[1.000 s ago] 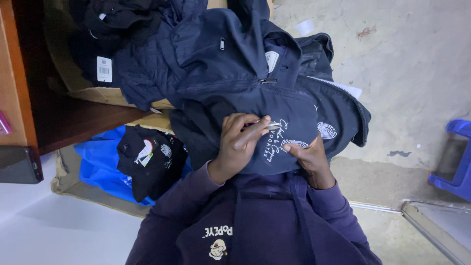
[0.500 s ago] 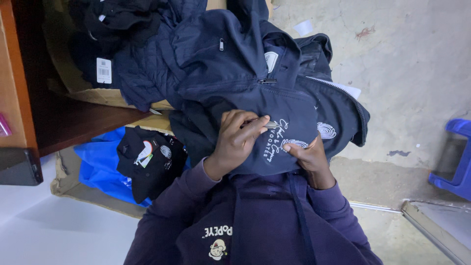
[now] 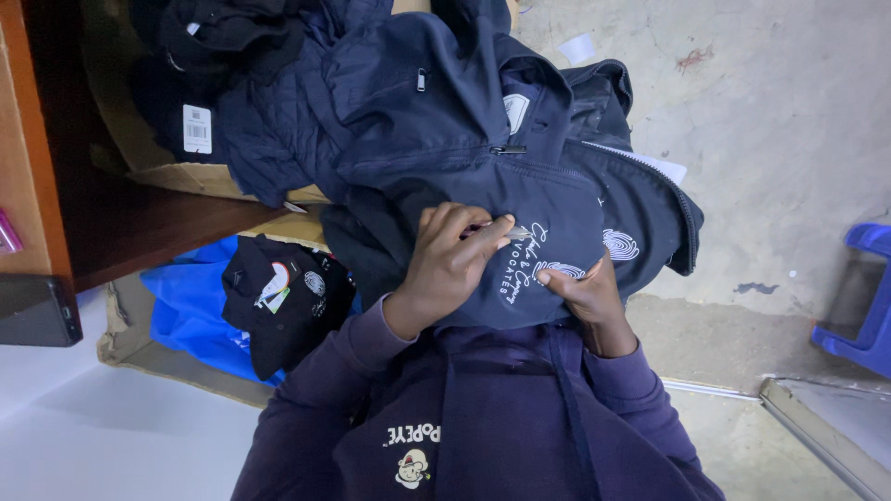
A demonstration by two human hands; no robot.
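A navy zip jacket (image 3: 483, 167) with white embroidered lettering and a white spiral emblem (image 3: 620, 245) lies over my lap. My left hand (image 3: 450, 264) pinches a small thin metallic tool (image 3: 516, 232), its tip on the white lettering (image 3: 520, 269). My right hand (image 3: 580, 292) presses down on the fabric just right of the lettering, fingertips beside a second white emblem. The hands are a few centimetres apart. What kind of tool it is I cannot tell.
More dark garments (image 3: 251, 111) with a white tag are piled on cardboard at the upper left. A black cap (image 3: 278, 301) rests on a blue bag (image 3: 190, 311). A wooden shelf (image 3: 37, 167) stands at the left, a blue stool (image 3: 858, 297) at the right on the concrete floor (image 3: 780, 139).
My left hand has shifted slightly right along the lettering with the tool. The right hand stays pressed on the fabric.
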